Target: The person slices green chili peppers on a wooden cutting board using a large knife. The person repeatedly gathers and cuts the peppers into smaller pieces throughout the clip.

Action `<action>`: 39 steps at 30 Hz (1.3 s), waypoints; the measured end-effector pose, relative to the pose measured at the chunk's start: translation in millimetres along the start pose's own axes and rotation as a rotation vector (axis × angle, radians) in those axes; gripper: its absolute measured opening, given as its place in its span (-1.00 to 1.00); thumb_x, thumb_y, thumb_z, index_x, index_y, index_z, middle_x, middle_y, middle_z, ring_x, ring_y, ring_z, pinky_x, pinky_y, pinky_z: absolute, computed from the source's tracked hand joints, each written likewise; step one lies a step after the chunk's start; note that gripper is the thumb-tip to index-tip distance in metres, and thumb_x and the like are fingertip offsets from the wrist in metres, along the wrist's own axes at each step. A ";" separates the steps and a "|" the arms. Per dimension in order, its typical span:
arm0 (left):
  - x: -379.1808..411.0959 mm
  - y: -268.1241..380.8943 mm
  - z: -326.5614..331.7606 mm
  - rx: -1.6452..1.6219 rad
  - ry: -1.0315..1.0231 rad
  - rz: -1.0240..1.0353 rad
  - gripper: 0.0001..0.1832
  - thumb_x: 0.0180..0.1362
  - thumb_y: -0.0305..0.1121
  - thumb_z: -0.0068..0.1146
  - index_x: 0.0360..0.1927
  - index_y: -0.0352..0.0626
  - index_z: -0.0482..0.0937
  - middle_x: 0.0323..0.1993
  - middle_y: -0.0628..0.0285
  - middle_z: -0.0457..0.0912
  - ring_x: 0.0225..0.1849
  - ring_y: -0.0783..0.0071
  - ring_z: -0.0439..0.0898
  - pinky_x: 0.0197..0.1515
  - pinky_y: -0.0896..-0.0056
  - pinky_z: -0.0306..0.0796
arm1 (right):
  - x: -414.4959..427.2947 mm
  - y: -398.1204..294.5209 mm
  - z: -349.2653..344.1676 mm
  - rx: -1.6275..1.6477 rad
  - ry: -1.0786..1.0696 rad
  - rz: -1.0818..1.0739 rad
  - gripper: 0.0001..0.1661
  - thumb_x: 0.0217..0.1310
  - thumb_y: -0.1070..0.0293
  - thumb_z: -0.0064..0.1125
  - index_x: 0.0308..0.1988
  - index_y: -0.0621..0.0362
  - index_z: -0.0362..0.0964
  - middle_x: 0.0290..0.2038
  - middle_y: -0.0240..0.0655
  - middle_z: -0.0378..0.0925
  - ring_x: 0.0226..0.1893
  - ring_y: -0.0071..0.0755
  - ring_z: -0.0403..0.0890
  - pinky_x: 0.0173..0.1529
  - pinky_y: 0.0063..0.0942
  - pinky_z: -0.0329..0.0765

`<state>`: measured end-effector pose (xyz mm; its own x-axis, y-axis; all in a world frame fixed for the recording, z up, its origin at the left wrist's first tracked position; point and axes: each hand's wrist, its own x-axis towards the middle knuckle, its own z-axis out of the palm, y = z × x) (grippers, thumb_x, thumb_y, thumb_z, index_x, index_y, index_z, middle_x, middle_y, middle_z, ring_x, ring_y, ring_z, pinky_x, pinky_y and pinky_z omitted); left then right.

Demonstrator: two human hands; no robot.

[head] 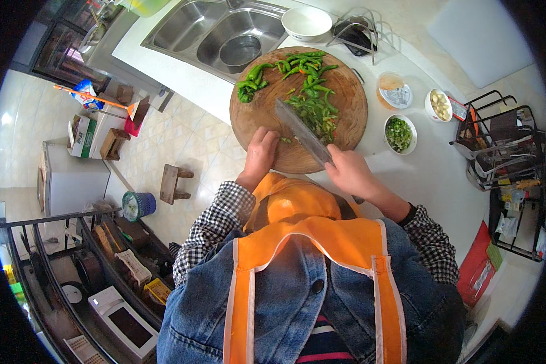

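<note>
My right hand point(349, 170) grips the handle of a broad cleaver point(303, 133), its blade slanting up and to the left over a round wooden chopping board point(255, 119). My left hand point(261, 150) rests on the board's near left edge with its fingers bent; whether anything is under the fingertips is hidden. Just right of them lies a small green pepper scrap point(285, 140). Sliced green peppers point(317, 116) are heaped along the far side of the blade. Whole green peppers point(307, 63) lie at the board's far side, with another clump of green peppers point(252, 84) at its left.
A double steel sink point(204, 27) lies beyond the board, beside a white bowl point(306, 22). To the right stand a bowl of chopped scallions point(398, 133), a bowl of garlic cloves point(438, 105), a lidded plastic tub point(393, 91) and a black wire rack point(500, 141). A wooden stool point(169, 184) is on the floor.
</note>
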<state>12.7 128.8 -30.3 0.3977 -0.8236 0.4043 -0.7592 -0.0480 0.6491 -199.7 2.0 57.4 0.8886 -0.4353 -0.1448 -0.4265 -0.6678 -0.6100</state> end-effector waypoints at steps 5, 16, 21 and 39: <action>-2.9 -3.9 4.2 0.035 -0.028 -0.008 -0.90 0.07 -0.58 0.11 -0.31 -0.24 0.49 -0.38 0.03 0.41 -0.30 -0.02 0.47 -0.26 0.15 0.40 | -0.6 -3.0 5.4 0.028 -0.057 -0.020 -0.71 0.15 0.32 0.05 -0.20 0.29 0.26 -0.55 0.03 0.51 -0.45 0.22 0.55 -0.36 0.09 0.45; 1.3 -3.3 5.0 0.011 -0.033 0.096 -0.88 0.01 -0.60 0.10 -0.35 -0.22 0.48 -0.40 0.06 0.43 -0.30 0.03 0.46 -0.27 0.15 0.40 | 19.0 -0.3 17.4 0.032 -0.041 -0.010 -0.69 0.16 0.32 0.01 -0.18 0.35 0.30 -0.50 0.07 0.52 -0.43 0.24 0.55 -0.32 0.08 0.45; 1.1 -5.8 4.5 0.059 -0.050 0.041 -0.86 0.07 -0.54 0.15 -0.26 -0.21 0.51 -0.35 0.04 0.50 -0.27 0.03 0.53 -0.26 0.19 0.44 | 9.2 11.6 19.6 0.049 0.083 -0.017 -0.69 0.16 0.31 0.00 -0.18 0.33 0.29 -0.52 0.04 0.52 -0.45 0.22 0.55 -0.34 0.09 0.44; 145.1 41.4 29.4 0.225 -0.622 0.448 -0.76 -0.02 -0.43 0.20 -0.21 -0.10 0.54 -0.21 0.15 0.52 -0.08 0.08 0.50 -0.03 0.14 0.44 | -12.4 4.1 10.6 -0.046 -0.115 -0.043 -0.75 0.09 0.37 -0.06 -0.21 0.24 0.34 -0.54 0.03 0.56 -0.48 0.20 0.59 -0.34 0.10 0.49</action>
<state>23.9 -9.3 36.3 -0.2801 -0.9525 0.1197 -0.8908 0.3043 0.3374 -210.7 11.1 48.4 0.9186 -0.3352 -0.2094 -0.3925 -0.7125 -0.5816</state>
